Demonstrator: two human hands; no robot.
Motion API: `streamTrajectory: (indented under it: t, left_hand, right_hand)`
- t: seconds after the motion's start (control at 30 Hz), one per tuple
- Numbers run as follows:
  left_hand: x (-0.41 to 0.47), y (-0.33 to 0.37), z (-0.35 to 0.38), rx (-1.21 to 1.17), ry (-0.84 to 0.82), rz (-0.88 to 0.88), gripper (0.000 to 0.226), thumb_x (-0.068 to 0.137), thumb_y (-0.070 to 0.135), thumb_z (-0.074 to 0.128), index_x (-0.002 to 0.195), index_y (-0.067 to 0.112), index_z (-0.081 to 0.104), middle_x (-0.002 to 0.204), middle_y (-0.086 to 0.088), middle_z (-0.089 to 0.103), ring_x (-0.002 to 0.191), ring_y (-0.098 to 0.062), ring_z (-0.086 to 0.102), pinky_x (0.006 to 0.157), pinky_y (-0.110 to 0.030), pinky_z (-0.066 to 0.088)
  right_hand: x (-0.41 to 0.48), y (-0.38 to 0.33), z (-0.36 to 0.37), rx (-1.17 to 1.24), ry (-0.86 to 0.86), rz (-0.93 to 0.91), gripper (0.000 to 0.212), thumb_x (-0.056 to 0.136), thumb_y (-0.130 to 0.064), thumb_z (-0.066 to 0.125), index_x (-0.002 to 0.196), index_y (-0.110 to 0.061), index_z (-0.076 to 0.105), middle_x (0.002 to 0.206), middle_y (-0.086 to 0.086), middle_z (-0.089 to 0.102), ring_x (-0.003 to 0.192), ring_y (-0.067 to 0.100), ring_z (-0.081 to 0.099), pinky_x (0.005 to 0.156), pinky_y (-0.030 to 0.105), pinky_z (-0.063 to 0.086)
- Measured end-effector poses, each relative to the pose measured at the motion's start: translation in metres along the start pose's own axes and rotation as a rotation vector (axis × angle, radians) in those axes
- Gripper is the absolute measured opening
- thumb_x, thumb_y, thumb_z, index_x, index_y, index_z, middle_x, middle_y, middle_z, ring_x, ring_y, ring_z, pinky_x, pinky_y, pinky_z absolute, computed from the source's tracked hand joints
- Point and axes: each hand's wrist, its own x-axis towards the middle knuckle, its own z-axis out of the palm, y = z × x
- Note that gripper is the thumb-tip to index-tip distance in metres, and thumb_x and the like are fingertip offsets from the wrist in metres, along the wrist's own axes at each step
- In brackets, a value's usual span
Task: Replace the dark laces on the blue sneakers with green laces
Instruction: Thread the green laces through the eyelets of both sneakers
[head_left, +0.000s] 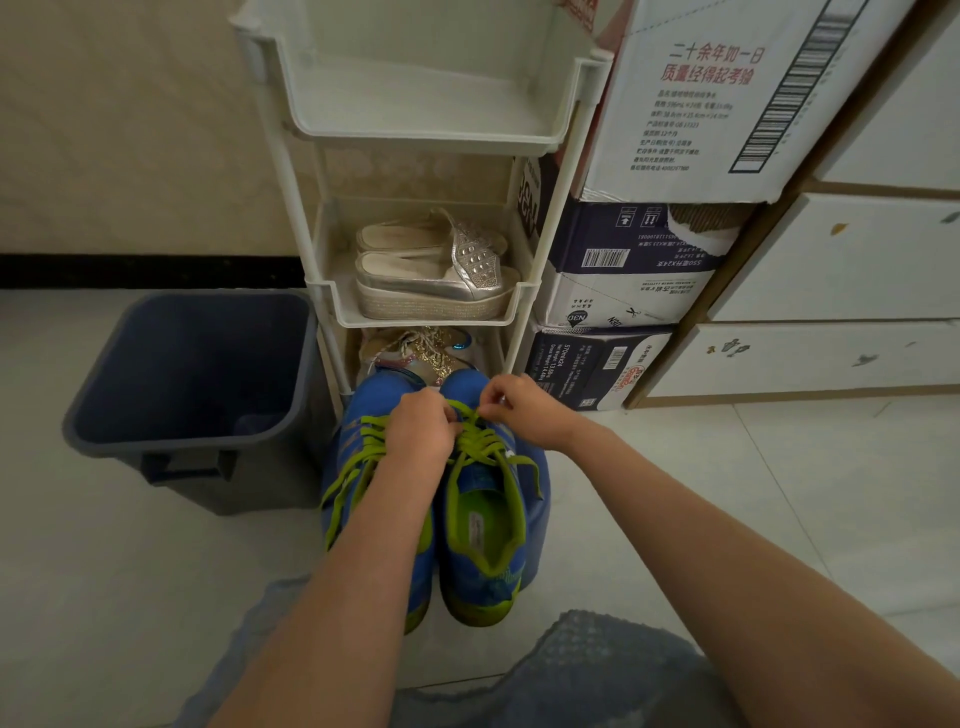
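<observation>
Two blue sneakers stand side by side on the floor, toes pointing away from me. The left sneaker (358, 467) carries green laces with loose ends trailing down its side. The right sneaker (485, 525) has a green lace (480, 441) crossing its eyelets. My left hand (421, 423) sits over the lower eyelets of the right sneaker, fingers curled onto the lace. My right hand (514, 408) pinches the lace near the toe end. No dark laces are in view.
A dark blue bin (192, 395) stands left of the sneakers. A white shoe rack (332, 291) behind them holds silver platform slippers (436, 270) and glittery shoes below. Stacked cartons (623, 270) and white drawers (831, 270) fill the right. My knees are at the bottom edge.
</observation>
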Motion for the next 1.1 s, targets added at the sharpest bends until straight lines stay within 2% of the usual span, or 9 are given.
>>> streamTrajectory:
  t: [0.1,0.27,0.37,0.5,0.63,0.77,0.83,0.93,1.1]
  left_hand:
    - [0.003,-0.001,0.001,-0.012,-0.001,-0.031,0.02,0.088,0.02,0.065,0.104,0.011,0.072,0.107,-0.014,0.068,0.102,-0.03,0.061,0.086,-0.038,0.049]
    - [0.002,-0.002,0.002,-0.027,0.003,-0.011,0.019,0.09,0.02,0.063,0.101,0.009,0.074,0.105,-0.013,0.068,0.101,-0.028,0.061,0.082,-0.036,0.048]
    - [0.003,-0.006,0.003,-0.051,-0.003,-0.041,0.021,0.09,0.02,0.063,0.097,0.005,0.074,0.098,-0.014,0.069,0.096,-0.028,0.063,0.076,-0.034,0.046]
    - [0.006,-0.007,0.004,-0.069,-0.015,-0.081,0.023,0.088,0.022,0.064,0.1,0.004,0.071,0.098,-0.015,0.069,0.092,-0.028,0.064,0.073,-0.033,0.047]
    - [0.008,-0.007,0.007,-0.028,-0.016,-0.092,0.024,0.089,0.023,0.062,0.103,0.006,0.07,0.1,-0.014,0.069,0.092,-0.027,0.064,0.07,-0.032,0.046]
    - [0.012,-0.009,0.008,-0.032,-0.026,-0.109,0.025,0.089,0.023,0.062,0.105,0.005,0.069,0.103,-0.014,0.068,0.096,-0.027,0.063,0.071,-0.032,0.045]
    - [0.012,-0.009,0.008,-0.037,-0.025,-0.109,0.025,0.09,0.023,0.061,0.104,0.004,0.069,0.101,-0.015,0.068,0.094,-0.028,0.063,0.071,-0.032,0.045]
    - [0.013,-0.011,0.009,-0.043,-0.025,-0.097,0.024,0.091,0.021,0.059,0.099,0.0,0.069,0.096,-0.017,0.068,0.09,-0.029,0.063,0.069,-0.032,0.044]
    - [0.014,-0.012,0.009,-0.024,-0.042,-0.07,0.025,0.092,0.017,0.054,0.094,-0.004,0.068,0.083,-0.015,0.062,0.084,-0.029,0.063,0.063,-0.032,0.042]
  right_hand:
    - [0.003,-0.012,-0.003,-0.128,-0.045,-0.021,0.016,0.094,-0.012,0.055,0.102,-0.001,0.063,0.104,0.01,0.06,0.102,0.02,0.046,0.095,0.034,0.037]
    - [-0.003,0.002,-0.007,0.21,-0.025,0.064,0.021,0.092,-0.012,0.061,0.106,0.003,0.062,0.097,0.007,0.061,0.089,0.013,0.056,0.083,0.021,0.045]
    - [-0.009,0.013,-0.012,0.133,-0.059,0.056,0.02,0.092,-0.01,0.06,0.107,0.002,0.066,0.098,0.003,0.061,0.08,-0.001,0.052,0.072,0.002,0.04]
    - [-0.007,0.011,-0.007,0.05,0.009,0.064,0.016,0.086,-0.009,0.068,0.099,0.0,0.069,0.078,-0.013,0.049,0.071,0.0,0.047,0.071,0.016,0.037]
    - [0.001,-0.01,-0.011,0.057,0.01,-0.006,0.013,0.083,-0.006,0.071,0.093,0.001,0.071,0.07,-0.014,0.052,0.061,-0.001,0.044,0.055,0.004,0.036]
    - [0.004,-0.018,-0.017,0.057,-0.013,-0.048,0.014,0.082,-0.005,0.072,0.094,0.001,0.071,0.07,-0.009,0.055,0.055,-0.01,0.048,0.056,0.002,0.035]
    - [0.003,-0.014,-0.018,0.084,-0.029,-0.053,0.018,0.081,-0.004,0.072,0.098,0.001,0.068,0.08,-0.003,0.058,0.055,-0.016,0.048,0.057,0.002,0.036]
    - [0.001,-0.002,-0.021,0.015,-0.069,-0.005,0.027,0.08,-0.004,0.073,0.106,-0.002,0.065,0.086,-0.007,0.052,0.065,-0.004,0.047,0.06,0.007,0.037]
    - [-0.001,0.011,-0.014,-0.02,-0.019,0.06,0.013,0.08,-0.005,0.074,0.091,-0.001,0.071,0.077,0.0,0.057,0.069,0.007,0.049,0.066,0.021,0.038]
